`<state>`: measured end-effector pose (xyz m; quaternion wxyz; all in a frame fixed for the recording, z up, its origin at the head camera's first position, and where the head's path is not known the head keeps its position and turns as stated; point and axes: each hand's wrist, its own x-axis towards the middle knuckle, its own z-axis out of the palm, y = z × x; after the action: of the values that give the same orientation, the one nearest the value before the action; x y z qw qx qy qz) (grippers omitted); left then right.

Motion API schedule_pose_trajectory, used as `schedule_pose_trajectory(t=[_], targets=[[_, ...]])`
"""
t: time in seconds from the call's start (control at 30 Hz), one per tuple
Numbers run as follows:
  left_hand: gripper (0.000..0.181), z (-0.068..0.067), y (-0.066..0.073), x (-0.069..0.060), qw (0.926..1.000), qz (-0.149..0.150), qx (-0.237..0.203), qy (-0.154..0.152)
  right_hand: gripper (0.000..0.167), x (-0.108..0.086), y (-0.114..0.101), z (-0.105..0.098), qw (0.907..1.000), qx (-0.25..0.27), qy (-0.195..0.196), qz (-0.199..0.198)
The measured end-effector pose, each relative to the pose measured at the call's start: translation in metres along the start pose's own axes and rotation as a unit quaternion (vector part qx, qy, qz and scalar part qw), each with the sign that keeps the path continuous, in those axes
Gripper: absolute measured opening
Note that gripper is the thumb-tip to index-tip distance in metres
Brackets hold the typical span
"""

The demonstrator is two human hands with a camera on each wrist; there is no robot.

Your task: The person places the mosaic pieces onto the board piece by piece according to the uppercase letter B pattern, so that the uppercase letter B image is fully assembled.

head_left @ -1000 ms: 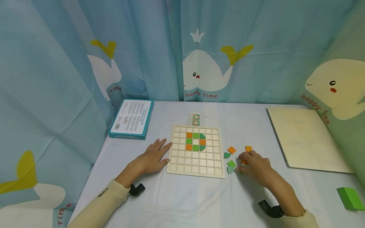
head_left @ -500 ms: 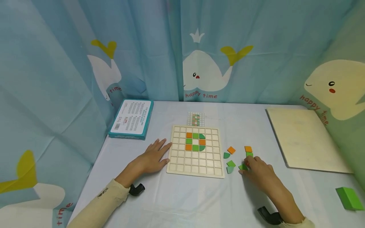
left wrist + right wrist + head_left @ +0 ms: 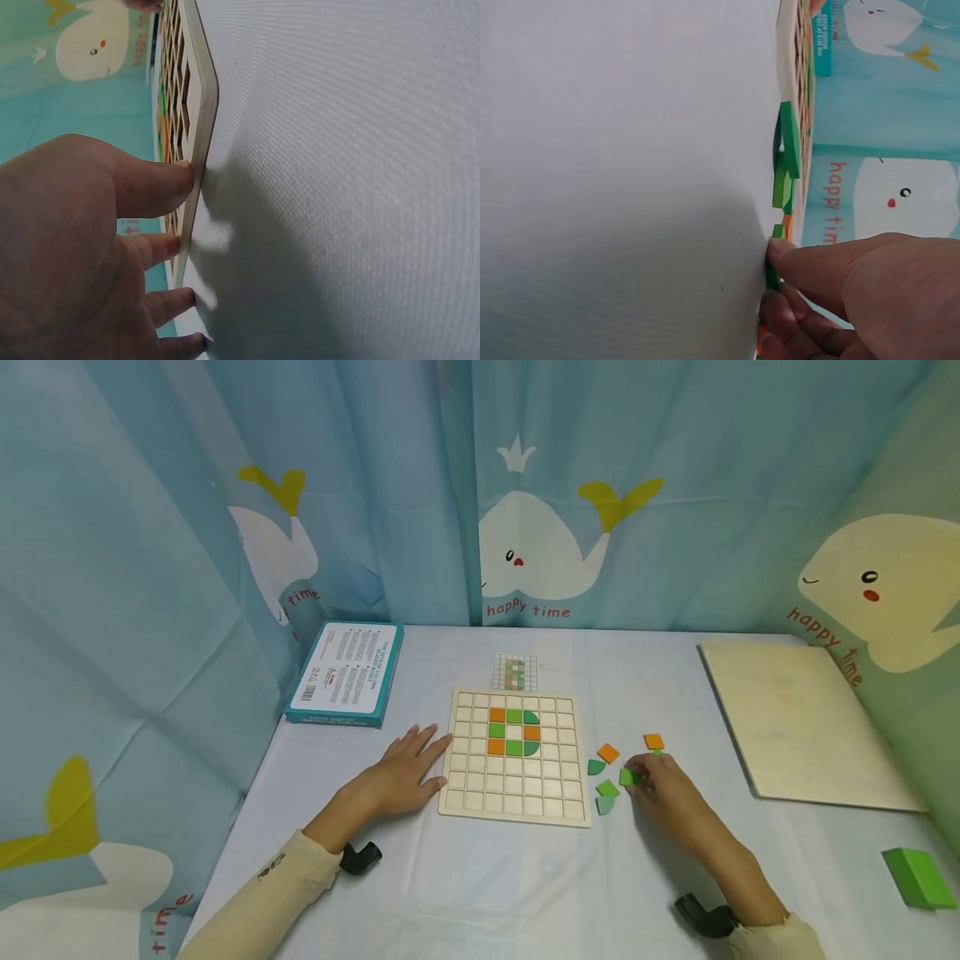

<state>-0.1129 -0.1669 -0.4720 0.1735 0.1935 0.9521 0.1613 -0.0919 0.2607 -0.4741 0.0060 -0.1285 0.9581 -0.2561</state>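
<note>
My left hand (image 3: 401,774) lies with spread, nearly straight fingers against the left edge of a wooden grid board (image 3: 517,793). In the left wrist view, its thumb (image 3: 161,187) touches the board's side. Orange, green and rounded dark green tiles sit in a ring in the board's upper cells. Right of the board, my right hand (image 3: 671,797) pinches a green square tile (image 3: 627,776) between thumb and fingers, at the tabletop. Near it lie an orange tile (image 3: 608,752), a dark green rounded tile (image 3: 596,767), a green square (image 3: 607,788) and a pale green rounded piece (image 3: 605,805).
A gridded pattern card (image 3: 515,662) lies just behind the board. Beyond my right hand is another orange tile (image 3: 654,741), with a green one partly hidden. A teal box (image 3: 345,672) stands back left, a wooden panel (image 3: 810,727) and green block (image 3: 921,878) at right.
My right hand has shifted among the loose tiles, and the green square at its fingertips has moved away from me and slightly left. The left hand and board have stayed put.
</note>
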Motion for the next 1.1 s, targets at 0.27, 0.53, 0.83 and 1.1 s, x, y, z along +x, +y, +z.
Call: schedule_pose_trajectory(t=[0.27,0.53,0.83,1.1], targets=[[0.07,-0.001,0.0,0.0,1.0,0.003,-0.005,-0.001,0.027,0.01,0.001,0.0,1.0,-0.006,-0.002,-0.002],[0.07,-0.001,0.0,0.0,1.0,0.002,-0.007,0.002,0.027,0.013,-0.006,-0.002,0.9999,-0.004,0.005,-0.009],[0.069,0.0,-0.001,0.0,1.0,0.002,-0.008,0.002,0.029,0.028,-0.031,0.0,0.9989,0.01,0.022,-0.041],[0.07,0.001,-0.001,0.001,1.0,0.0,-0.004,0.001,0.027,0.048,-0.069,0.024,0.9965,0.017,-0.026,-0.077]])
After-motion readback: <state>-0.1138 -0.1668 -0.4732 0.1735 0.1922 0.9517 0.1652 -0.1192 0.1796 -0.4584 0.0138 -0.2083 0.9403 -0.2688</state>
